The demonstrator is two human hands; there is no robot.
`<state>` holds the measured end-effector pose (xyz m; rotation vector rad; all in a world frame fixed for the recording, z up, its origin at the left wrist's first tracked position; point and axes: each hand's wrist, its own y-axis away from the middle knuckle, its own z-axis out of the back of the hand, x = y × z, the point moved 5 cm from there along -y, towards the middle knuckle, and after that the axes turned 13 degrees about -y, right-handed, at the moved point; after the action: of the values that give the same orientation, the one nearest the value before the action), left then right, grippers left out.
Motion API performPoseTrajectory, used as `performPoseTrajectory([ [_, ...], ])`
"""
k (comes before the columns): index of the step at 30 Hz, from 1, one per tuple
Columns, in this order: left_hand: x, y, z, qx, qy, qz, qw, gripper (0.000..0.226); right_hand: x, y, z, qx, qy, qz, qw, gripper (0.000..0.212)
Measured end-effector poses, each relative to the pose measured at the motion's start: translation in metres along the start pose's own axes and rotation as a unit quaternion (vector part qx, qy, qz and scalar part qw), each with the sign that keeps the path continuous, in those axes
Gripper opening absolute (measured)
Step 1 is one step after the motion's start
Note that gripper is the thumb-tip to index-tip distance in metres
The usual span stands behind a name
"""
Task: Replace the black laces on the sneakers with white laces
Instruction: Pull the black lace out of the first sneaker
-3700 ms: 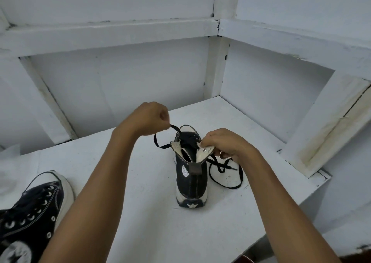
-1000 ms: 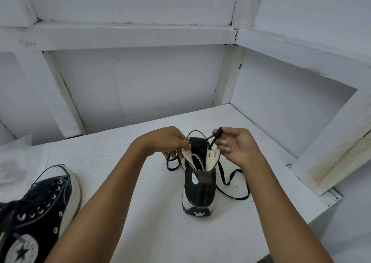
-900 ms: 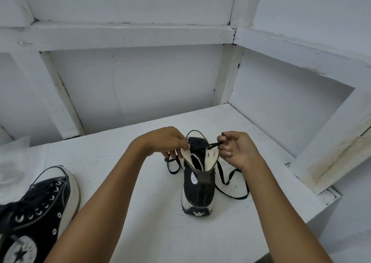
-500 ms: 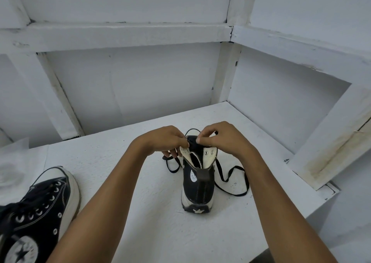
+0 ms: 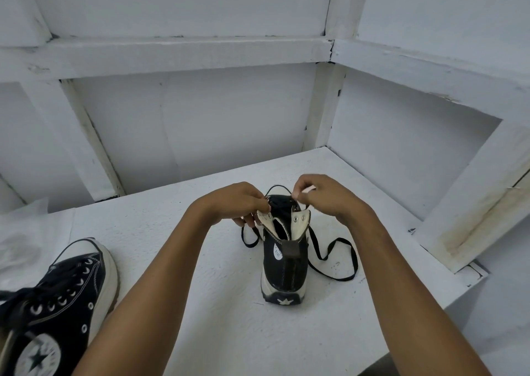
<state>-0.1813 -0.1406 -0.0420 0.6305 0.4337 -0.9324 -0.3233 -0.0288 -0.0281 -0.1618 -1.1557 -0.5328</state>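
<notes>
A black high-top sneaker (image 5: 282, 263) stands upright on the white table (image 5: 223, 312), heel toward me, its ankle flaps spread apart. Its black lace (image 5: 332, 256) is partly undone and trails in loose loops on both sides of the shoe. My left hand (image 5: 239, 202) holds the left flap at its top edge. My right hand (image 5: 324, 196) is over the shoe's opening, fingertips pinching the lace near the upper eyelets. A second black sneaker (image 5: 54, 304), still laced in black, lies at the lower left. No white laces are in view.
White walls with wooden framing (image 5: 183, 51) close in the table at the back and right. A slanted white board (image 5: 481, 203) leans at the right edge. A pale cloth or plastic sheet (image 5: 25, 238) lies at the far left.
My right hand moved from beside the right flap to above the shoe's opening, pinching the lace there. My left hand stayed at the left flap. The loose lace on the right shifted slightly.
</notes>
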Motion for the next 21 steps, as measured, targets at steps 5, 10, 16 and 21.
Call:
performPoseTrajectory([
  [5, 0.005, 0.001, -0.003, 0.003, 0.012, 0.009, 1.0, 0.022, -0.011, 0.002, 0.023, -0.162, -0.393, -0.073, 0.902, 0.01],
  [10, 0.005, 0.0, -0.002, 0.0, 0.005, 0.006, 1.0, 0.022, -0.02, 0.007, 0.028, -0.147, -0.462, -0.115, 0.867, 0.015],
  [16, 0.003, -0.002, -0.002, -0.002, -0.004, 0.005, 1.0, 0.021, -0.007, 0.009, 0.013, -0.068, -0.142, -0.061, 0.986, 0.023],
  [21, 0.003, -0.001, -0.002, -0.003, -0.01, 0.008, 1.0, 0.021, 0.004, 0.006, -0.014, 0.032, 0.001, -0.057, 0.998, 0.027],
])
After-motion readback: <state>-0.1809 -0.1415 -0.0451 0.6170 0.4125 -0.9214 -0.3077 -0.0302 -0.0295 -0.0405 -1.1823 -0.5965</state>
